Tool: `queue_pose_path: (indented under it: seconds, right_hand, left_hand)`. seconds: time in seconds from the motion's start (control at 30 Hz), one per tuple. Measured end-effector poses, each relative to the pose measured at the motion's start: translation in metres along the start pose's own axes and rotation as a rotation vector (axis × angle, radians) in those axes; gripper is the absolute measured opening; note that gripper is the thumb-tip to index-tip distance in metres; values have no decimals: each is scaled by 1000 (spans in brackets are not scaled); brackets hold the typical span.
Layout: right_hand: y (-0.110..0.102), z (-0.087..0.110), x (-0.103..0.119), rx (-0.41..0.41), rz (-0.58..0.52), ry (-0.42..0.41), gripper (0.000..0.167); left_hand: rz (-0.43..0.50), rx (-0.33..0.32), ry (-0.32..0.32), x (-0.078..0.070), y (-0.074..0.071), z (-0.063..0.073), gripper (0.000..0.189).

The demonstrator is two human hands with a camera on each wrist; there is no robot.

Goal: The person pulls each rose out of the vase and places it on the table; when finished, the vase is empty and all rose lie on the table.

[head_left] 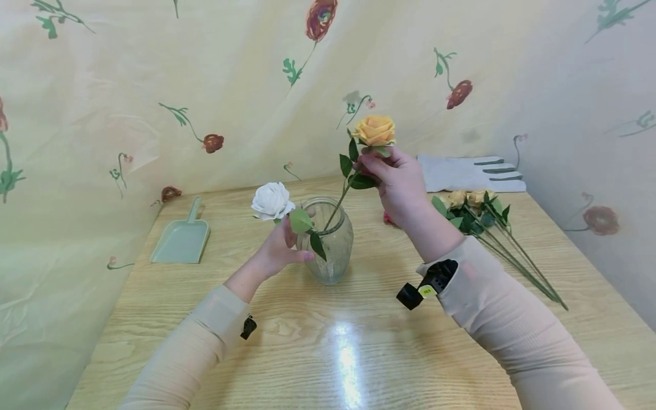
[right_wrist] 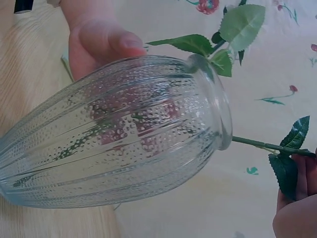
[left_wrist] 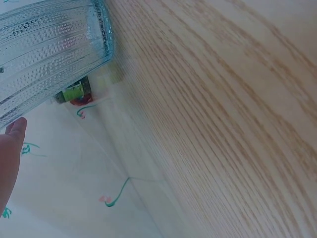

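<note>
Fingers of the right hand (head_left: 397, 181): thumb and fingertips closed in a pinch on the stem, just under the bloom of a yellow rose (head_left: 376, 132). Left hand (head_left: 277, 249): spread wide, curved round the side of a glass vase (head_left: 335, 253), thumb across the near face, other fingers behind (seen blurred through the ribbed glass in the right wrist view).

Surroundings: wooden table (head_left: 307, 359), flower-patterned cloth (head_left: 241, 74) behind. Green dustpan (head_left: 180, 242) off to the left, well apart from the vase. Grey-white glove (head_left: 451, 173) flat at the back right. Nearer, a few loose roses (head_left: 467, 219) lie with stems slanting toward the near right; the right forearm covers part of them. A small pink thing (head_left: 388, 218) peeps out beside the right wrist, too hidden to name.

In the way: a white rose (head_left: 271, 201) tilts left beside the vase mouth, above the left hand; a pale leaf (head_left: 300, 221) crosses the rim. Lower end of its stem can't be traced.

Yellow rose: upright but leaning right, bloom above the right fingertips, leaves beside them, stem slanting down through the vase mouth.
</note>
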State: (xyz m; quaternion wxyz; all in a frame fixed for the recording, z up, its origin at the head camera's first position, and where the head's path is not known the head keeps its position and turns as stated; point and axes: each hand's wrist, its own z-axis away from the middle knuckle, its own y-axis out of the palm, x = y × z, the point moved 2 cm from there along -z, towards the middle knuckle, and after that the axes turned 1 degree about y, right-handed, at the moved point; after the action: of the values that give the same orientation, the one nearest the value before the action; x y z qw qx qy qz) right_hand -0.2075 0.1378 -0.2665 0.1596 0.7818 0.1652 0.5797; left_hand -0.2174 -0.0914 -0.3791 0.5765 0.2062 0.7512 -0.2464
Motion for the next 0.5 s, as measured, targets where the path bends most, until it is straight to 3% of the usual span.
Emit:
queue_pose_path:
  seconds: [0.37,0.5]
  right_hand:
    - [-12,0,11,-27,-195,-31,19]
    - [-16,1,13,-31,-196,-42,19]
  left_hand:
    - [-25,-6,19,-2,3,-1,86]
    - [-36,-9,23,-2,3,-1,86]
